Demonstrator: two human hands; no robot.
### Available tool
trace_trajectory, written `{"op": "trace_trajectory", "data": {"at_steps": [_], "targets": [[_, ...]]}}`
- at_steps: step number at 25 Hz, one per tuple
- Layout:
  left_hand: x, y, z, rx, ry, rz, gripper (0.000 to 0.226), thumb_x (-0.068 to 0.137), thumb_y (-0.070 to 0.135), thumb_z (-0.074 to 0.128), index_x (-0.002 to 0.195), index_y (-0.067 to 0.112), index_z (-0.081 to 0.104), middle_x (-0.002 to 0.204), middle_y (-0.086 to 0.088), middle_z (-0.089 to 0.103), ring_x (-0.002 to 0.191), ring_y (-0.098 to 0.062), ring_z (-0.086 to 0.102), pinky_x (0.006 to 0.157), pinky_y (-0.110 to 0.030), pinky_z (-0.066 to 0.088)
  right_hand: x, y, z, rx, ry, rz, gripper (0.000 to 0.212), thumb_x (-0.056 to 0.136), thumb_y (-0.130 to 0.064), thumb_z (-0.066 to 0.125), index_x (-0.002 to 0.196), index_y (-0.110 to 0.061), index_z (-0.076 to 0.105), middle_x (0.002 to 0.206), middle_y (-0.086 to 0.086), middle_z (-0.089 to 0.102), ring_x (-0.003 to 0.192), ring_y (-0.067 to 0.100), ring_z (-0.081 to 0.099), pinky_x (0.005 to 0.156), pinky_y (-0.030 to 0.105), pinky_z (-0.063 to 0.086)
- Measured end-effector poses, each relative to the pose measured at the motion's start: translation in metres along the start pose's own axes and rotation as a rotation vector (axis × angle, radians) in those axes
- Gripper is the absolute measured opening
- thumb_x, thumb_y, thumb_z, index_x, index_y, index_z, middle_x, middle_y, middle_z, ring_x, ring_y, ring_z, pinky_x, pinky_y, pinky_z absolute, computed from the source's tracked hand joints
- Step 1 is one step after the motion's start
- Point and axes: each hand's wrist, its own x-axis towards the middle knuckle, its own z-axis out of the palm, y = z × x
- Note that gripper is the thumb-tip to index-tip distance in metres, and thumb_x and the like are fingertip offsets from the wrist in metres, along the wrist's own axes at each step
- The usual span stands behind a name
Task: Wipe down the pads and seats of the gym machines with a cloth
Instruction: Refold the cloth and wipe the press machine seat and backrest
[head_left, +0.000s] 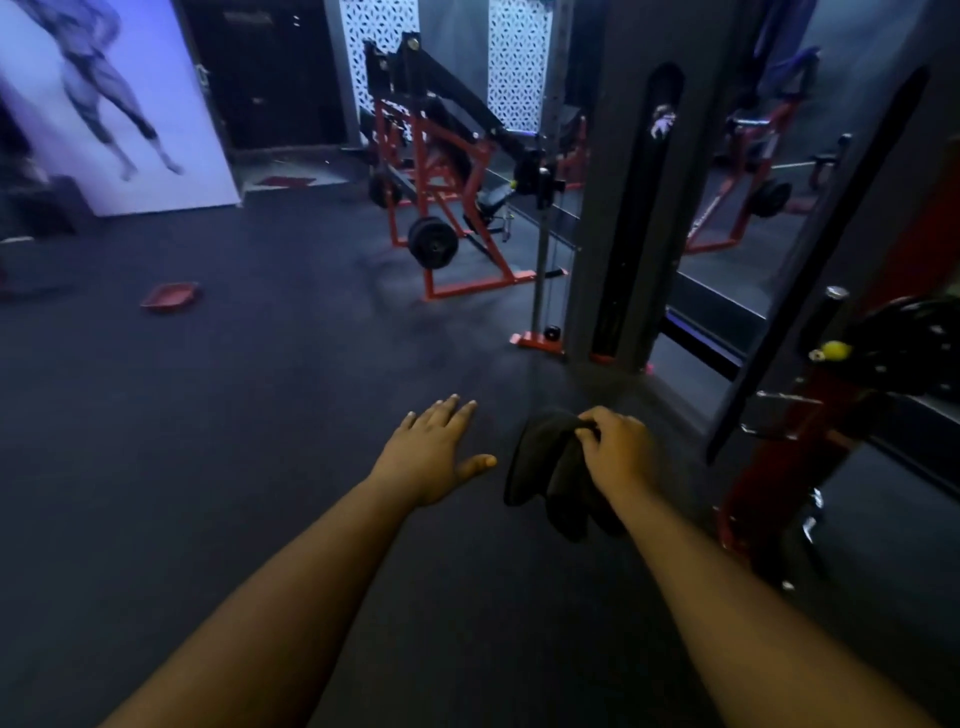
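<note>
both arms reach out over the dark rubber floor (249, 395). the right hand (618, 449) has its fingers curled tight round a dark cloth (545, 473), which hangs bunched below the fist. the left hand (434, 449) is flat, fingers straight and slightly spread, holding nothing. a red-framed machine (441, 171) stands well ahead.

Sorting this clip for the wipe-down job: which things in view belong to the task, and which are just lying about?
Belongs to the job:
- dark cloth, gripped by the right hand
- left hand, held open, holding nothing
- red-framed machine with a dark pad, not yet reached

Just lying about:
- red tray on the floor
- wall poster
- weight plate on the machine
</note>
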Motion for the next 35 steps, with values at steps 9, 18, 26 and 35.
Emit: {"op": "trace_trajectory", "data": {"at_steps": [9,18,26,35], "targets": [[0.163,-0.094,-0.072,0.107,0.076,-0.102,0.090,0.093,0.078,0.030,0.162,0.029,0.001,0.170,0.001,-0.001,0.156,-0.019,0.002,0.126,-0.043,0.005,0.207,-0.086,0.063,0.055,0.032,-0.208,0.017,0.097,-0.026,0.062,0.110,-0.023,0.072,0.107,0.003,0.070,0.102,0.025,0.063,0.085,0.034,0.048],[0.331,-0.191,-0.130,0.114,0.144,-0.108,0.091,0.091,0.079,0.029,0.162,0.028,0.001,0.170,0.000,0.000,0.157,-0.019,0.002,0.127,-0.046,0.006,0.411,-0.174,0.116,-0.028,0.086,-0.274,0.018,0.099,-0.032,0.058,0.112,-0.026,0.069,0.104,0.004,0.066,0.096,0.023,0.062,0.073,0.029,0.040],[0.496,-0.327,-0.172,0.104,0.144,-0.011,0.093,0.090,0.079,0.030,0.162,0.029,0.001,0.170,0.001,0.002,0.156,-0.017,0.002,0.127,-0.044,0.005,0.574,-0.253,0.193,-0.097,0.147,-0.236,0.016,0.099,-0.033,0.058,0.112,-0.029,0.068,0.100,0.000,0.066,0.093,0.019,0.062,0.076,0.031,0.050],[0.697,-0.438,-0.185,0.097,0.115,0.011,0.093,0.089,0.080,0.030,0.161,0.030,0.001,0.170,0.002,0.002,0.156,-0.016,0.004,0.127,-0.043,0.006,0.770,-0.277,0.286,-0.058,0.181,-0.131,0.013,0.097,-0.032,0.062,0.109,-0.031,0.067,0.096,-0.006,0.066,0.088,0.013,0.061,0.078,0.031,0.055]]}}
